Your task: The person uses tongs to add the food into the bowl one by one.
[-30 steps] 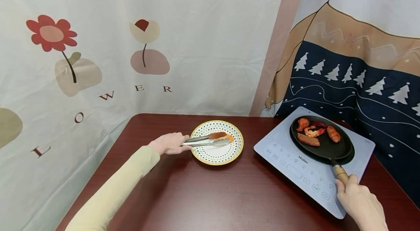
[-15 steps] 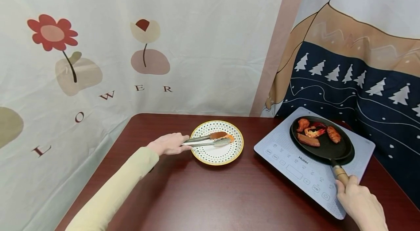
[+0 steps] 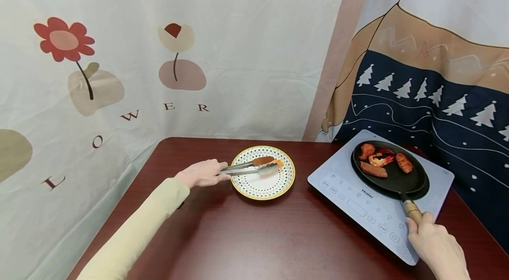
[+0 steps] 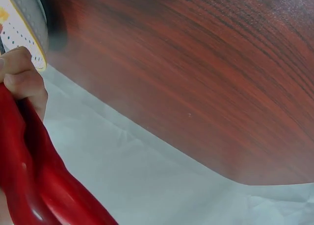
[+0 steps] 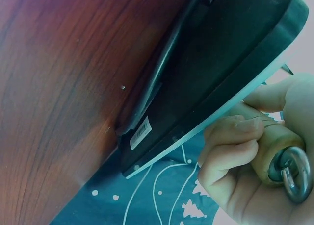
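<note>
My left hand (image 3: 203, 173) grips a pair of metal tongs (image 3: 246, 167) over a round, dotted plate (image 3: 260, 194) with a yellow rim. Glossy red lengths (image 4: 44, 176) run back from that hand in the left wrist view. Beside the tong tips, one of which looks brown, shows a small orange piece of food (image 3: 280, 164); I cannot tell whether the tongs pinch it. My right hand (image 3: 437, 242) wraps round the wooden handle (image 3: 413, 211) of a black frying pan (image 3: 413, 178). A metal ring (image 5: 297, 176) hangs at the handle's end. Several reddish-brown food pieces (image 3: 374, 169) lie in the pan.
The pan stands on a white induction cooker (image 3: 338, 187) at the right of the dark red wooden table (image 3: 286, 236). Behind the table hang a pale printed curtain (image 3: 254, 50) and a navy one with white trees (image 3: 437, 116).
My left hand has drawn slightly left, and the tong tips have risen a little over the plate. The right hand and the pan have stayed put.
</note>
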`<state>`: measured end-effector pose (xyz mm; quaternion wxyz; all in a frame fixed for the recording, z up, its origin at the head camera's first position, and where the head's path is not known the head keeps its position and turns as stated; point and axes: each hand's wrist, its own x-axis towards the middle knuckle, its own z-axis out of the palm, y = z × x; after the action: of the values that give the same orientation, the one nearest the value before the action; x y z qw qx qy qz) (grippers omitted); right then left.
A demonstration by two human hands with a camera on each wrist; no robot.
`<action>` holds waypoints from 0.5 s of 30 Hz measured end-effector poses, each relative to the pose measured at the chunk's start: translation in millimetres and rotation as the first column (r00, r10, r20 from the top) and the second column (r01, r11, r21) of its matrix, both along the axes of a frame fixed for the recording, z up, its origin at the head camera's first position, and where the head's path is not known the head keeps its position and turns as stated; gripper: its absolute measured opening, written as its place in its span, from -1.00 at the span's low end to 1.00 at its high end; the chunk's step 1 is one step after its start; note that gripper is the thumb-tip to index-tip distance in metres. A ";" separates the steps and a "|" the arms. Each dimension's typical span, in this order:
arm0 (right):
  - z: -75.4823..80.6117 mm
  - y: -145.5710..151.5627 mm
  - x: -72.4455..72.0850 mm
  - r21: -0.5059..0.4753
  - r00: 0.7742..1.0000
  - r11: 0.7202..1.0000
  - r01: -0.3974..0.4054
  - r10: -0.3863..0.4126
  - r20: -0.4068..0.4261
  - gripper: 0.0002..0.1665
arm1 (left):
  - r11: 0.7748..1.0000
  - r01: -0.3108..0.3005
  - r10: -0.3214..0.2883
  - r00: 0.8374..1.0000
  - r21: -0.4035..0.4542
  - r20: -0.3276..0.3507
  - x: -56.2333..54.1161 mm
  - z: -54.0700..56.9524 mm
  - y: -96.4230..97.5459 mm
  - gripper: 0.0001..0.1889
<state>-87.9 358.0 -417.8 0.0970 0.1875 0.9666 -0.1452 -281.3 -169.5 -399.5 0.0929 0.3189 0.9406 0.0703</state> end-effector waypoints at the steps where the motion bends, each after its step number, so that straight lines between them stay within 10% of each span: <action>1: 0.1 -0.1 -0.1 -0.001 1.000 1.000 0.001 -0.001 0.003 -0.45 | 1.000 0.002 -0.002 1.000 0.002 0.000 0.0 0.8 0.2 -0.71; 15: -0.3 -0.2 -0.2 0.000 1.000 1.000 0.003 -0.003 0.004 -0.44 | 0.999 0.023 -0.023 1.000 0.026 -0.012 -1.8 8.1 9.2 -0.73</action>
<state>-88.1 357.7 -418.1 0.0986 0.1893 0.9661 -0.1451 -283.0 -160.4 -391.3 0.0841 0.3312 0.9364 0.0798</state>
